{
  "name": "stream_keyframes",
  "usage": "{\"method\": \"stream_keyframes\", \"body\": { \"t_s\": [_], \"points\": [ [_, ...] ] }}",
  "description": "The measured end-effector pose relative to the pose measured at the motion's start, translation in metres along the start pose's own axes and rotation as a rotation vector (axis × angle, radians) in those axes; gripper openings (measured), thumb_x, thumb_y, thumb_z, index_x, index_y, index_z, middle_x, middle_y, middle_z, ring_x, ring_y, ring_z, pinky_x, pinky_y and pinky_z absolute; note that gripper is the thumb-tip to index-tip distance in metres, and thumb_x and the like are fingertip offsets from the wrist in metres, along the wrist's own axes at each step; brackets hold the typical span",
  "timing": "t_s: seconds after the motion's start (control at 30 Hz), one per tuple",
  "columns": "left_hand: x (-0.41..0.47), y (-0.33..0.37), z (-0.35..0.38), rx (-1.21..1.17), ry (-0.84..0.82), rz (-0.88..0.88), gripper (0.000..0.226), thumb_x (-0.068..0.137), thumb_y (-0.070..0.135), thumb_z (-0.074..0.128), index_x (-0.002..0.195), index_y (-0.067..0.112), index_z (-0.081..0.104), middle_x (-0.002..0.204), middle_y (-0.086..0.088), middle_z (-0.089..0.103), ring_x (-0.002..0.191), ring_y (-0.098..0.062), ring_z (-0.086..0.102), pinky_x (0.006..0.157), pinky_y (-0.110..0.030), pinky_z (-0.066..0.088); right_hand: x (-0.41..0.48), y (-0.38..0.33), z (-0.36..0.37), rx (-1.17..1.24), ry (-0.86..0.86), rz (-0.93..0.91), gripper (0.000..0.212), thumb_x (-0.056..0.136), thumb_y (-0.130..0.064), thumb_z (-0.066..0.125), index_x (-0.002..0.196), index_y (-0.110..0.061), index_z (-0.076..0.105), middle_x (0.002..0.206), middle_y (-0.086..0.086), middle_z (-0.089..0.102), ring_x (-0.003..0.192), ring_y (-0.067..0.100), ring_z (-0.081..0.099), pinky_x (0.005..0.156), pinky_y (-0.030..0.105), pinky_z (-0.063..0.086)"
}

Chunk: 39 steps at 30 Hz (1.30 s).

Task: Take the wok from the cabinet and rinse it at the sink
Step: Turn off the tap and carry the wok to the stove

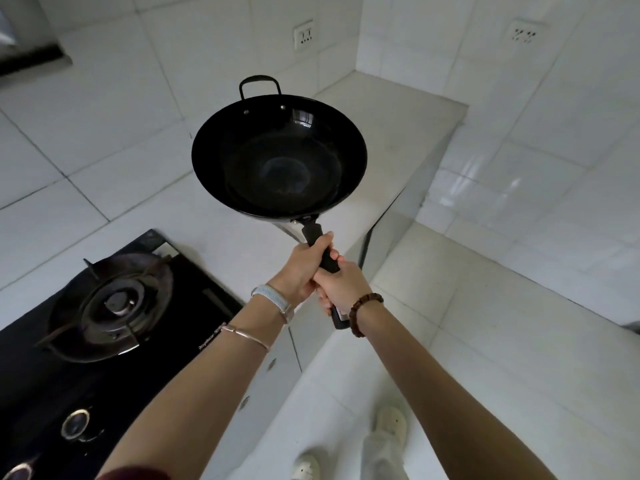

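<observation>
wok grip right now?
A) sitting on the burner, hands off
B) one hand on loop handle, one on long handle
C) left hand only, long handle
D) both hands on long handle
D: the left hand and right hand both grip the long handle, left nearer the bowl, holding the wok up in the air.

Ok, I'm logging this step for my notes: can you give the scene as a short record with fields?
wok: black, upright, held in the air above the counter edge
left hand: grips the handle, foremost
right hand: grips the handle behind it
gas hob: lower left, nothing on it
sink: not in view
</observation>
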<state>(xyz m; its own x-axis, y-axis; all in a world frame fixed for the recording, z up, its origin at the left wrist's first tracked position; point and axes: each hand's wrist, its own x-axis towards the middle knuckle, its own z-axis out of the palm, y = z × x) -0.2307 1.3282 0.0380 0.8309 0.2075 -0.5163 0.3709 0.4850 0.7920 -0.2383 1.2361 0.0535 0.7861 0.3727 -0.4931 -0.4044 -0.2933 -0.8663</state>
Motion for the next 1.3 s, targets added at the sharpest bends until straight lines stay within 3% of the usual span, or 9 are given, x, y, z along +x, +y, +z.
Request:
{"method": "stream_keyframes", "body": {
  "t_s": [0.3,0.4,0.57,0.9,1.1,1.3],
  "points": [
    [0.063,-0.002,0.101,0.034,0.043,0.011,0.032,0.097,0.027,0.055,0.069,0.012,0.049,0.059,0.001,0.052,0.057,-0.014,0.057,0.065,-0.027,0.051,0.056,-0.012,-0.108,-0.053,-0.004,-0.022,0.011,0.086,-0.017,0.054,0.077,-0.013,0.049,0.048,0.002,0.045,0.031,0.011,0.040,0.039,0.021,0.040],
    [0.082,0.001,0.129,0.011,0.077,0.013,0.032,0.097,0.028,0.055,0.070,0.012,0.049,0.054,0.003,0.054,0.056,-0.014,0.056,0.066,-0.028,0.052,0.072,-0.021,-0.139,-0.060,-0.050,-0.021,0.004,0.087,-0.016,0.054,0.087,-0.013,0.052,0.051,0.003,0.046,0.033,0.012,0.041,0.039,0.021,0.040],
    [0.106,0.004,0.160,-0.049,0.133,0.031,0.027,0.097,0.026,0.055,0.074,0.013,0.050,0.058,0.002,0.052,0.055,-0.012,0.058,0.064,-0.026,0.053,0.100,-0.030,-0.175,-0.091,-0.100,-0.022,0.018,0.086,-0.017,0.054,0.101,-0.008,0.055,0.053,0.004,0.047,0.034,0.012,0.041,0.038,0.021,0.040],
    [0.167,0.015,0.170,-0.110,0.244,0.034,0.030,0.097,0.026,0.054,0.072,0.013,0.049,0.060,0.001,0.052,0.054,-0.011,0.059,0.058,-0.024,0.053,0.166,-0.048,-0.198,-0.165,-0.219,0.028,0.006,0.085,-0.017,0.055,0.085,-0.013,0.051,0.051,0.002,0.048,0.033,0.011,0.043,0.039,0.021,0.041],
    [0.216,0.034,0.163,-0.178,0.272,0.024,0.026,0.097,0.025,0.055,0.075,0.012,0.052,0.058,0.001,0.054,0.055,-0.012,0.059,0.069,-0.029,0.053,0.220,-0.068,-0.196,-0.218,-0.247,0.051,0.010,0.086,-0.018,0.055,0.081,-0.010,0.052,0.052,0.002,0.049,0.035,0.012,0.043,0.040,0.020,0.041],
    [0.263,0.060,0.158,-0.241,0.292,0.007,0.026,0.096,0.024,0.056,0.074,0.012,0.051,0.058,0.001,0.053,0.055,-0.014,0.059,0.071,-0.031,0.051,0.271,-0.094,-0.193,-0.248,-0.263,0.077,0.008,0.086,-0.016,0.054,0.081,-0.010,0.053,0.052,0.002,0.048,0.036,0.012,0.043,0.038,0.020,0.040]
  ]
}}
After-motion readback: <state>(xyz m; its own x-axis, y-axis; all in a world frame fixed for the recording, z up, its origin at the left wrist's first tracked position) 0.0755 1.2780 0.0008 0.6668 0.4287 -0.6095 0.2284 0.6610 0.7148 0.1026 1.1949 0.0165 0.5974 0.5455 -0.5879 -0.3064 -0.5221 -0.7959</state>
